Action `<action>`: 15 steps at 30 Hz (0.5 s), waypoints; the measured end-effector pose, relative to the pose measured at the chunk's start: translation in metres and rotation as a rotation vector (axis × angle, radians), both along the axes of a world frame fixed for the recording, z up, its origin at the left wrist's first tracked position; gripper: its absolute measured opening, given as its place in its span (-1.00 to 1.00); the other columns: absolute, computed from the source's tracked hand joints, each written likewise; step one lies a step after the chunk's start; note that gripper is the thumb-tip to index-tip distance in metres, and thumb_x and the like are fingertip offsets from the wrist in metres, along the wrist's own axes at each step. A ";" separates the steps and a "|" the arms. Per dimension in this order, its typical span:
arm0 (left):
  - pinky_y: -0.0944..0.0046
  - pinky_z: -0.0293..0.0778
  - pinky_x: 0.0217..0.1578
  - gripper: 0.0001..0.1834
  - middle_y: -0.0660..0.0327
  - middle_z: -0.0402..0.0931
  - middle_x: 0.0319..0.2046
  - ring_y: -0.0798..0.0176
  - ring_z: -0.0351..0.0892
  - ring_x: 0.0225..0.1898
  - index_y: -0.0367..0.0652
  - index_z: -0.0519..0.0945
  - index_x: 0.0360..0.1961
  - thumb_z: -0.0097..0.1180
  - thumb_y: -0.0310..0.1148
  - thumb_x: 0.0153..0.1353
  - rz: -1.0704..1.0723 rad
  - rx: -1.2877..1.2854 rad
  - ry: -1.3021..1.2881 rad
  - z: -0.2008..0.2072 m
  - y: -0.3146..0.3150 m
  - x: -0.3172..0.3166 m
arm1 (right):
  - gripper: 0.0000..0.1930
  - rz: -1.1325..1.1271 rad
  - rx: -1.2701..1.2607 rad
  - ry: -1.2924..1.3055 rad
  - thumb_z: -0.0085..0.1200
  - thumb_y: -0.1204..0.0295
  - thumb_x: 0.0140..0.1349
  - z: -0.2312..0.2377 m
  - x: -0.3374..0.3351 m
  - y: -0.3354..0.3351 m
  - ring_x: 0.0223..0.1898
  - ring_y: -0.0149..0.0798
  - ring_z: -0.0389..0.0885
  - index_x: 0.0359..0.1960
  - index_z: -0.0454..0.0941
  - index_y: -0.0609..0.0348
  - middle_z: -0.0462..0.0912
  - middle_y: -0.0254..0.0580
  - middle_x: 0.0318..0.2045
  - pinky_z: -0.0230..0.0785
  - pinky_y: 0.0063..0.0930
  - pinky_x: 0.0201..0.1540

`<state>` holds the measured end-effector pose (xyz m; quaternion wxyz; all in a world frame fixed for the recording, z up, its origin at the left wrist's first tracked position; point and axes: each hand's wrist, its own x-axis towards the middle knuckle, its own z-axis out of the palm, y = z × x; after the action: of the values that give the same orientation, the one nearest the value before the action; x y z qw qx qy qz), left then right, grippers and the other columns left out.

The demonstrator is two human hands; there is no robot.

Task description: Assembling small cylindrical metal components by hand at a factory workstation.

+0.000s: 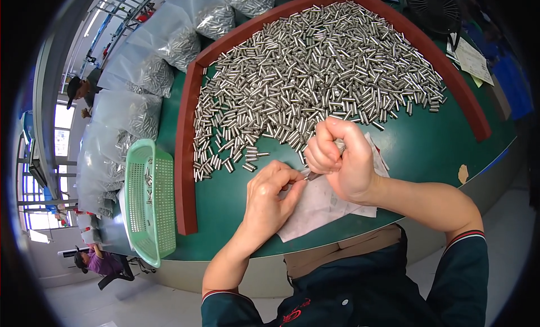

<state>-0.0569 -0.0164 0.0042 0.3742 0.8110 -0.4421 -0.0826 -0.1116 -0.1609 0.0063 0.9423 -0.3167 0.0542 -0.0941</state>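
My left hand (269, 195) is closed in a pinch over a white cloth (320, 209), with a small bit of metal, seemingly a metal pin (306, 178), at its fingertips. Just right of it, my right hand (344, 161) makes a fist with the thumb on top. A short greyish tip sticks out below that fist and meets the left fingertips; the rest of what it grips is hidden. Beyond both hands spreads a large pile of short shiny metal pins (315, 68) on the green tabletop (416, 152).
A dark red raised border (185, 152) walls in the pile. Left of it stands a pale green plastic basket (166, 209) with a few pins inside. Clear bags of pins (154, 76) line the left edge. A black fan (433, 12) and papers (471, 59) are at far right. Two people are in the background.
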 end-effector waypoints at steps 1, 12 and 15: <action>0.34 0.33 -0.59 -0.91 0.21 0.38 -0.61 0.26 0.39 -0.62 -0.28 0.50 -0.57 0.16 -0.57 -0.17 -0.001 -0.003 0.002 0.000 -0.001 0.000 | -0.60 0.000 -0.004 -0.002 -0.38 0.26 0.18 0.000 0.000 0.000 -0.79 -0.49 -0.10 -0.83 0.06 0.03 0.02 -0.45 -0.89 -0.21 -0.57 -0.68; 0.35 0.33 -0.61 -0.90 0.20 0.39 -0.61 0.26 0.40 -0.65 -0.29 0.51 -0.57 0.18 -0.59 -0.18 0.016 -0.006 0.021 -0.001 0.000 -0.001 | -0.61 -0.015 -0.084 -0.033 -0.39 0.27 0.17 -0.002 -0.001 0.002 -0.78 -0.49 -0.10 -0.82 0.06 0.04 0.03 -0.45 -0.88 -0.19 -0.57 -0.66; 0.35 0.34 -0.62 -0.90 0.19 0.39 -0.61 0.26 0.40 -0.66 -0.29 0.52 -0.57 0.19 -0.59 -0.18 0.014 -0.008 0.039 -0.001 -0.001 0.000 | -0.62 -0.024 -0.122 -0.056 -0.39 0.28 0.17 -0.003 -0.002 0.004 -0.78 -0.49 -0.09 -0.82 0.06 0.04 0.05 -0.44 -0.88 -0.19 -0.57 -0.66</action>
<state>-0.0571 -0.0172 0.0031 0.3868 0.8107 -0.4293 -0.0940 -0.1139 -0.1573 0.0033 0.9212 -0.3700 0.0258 -0.1175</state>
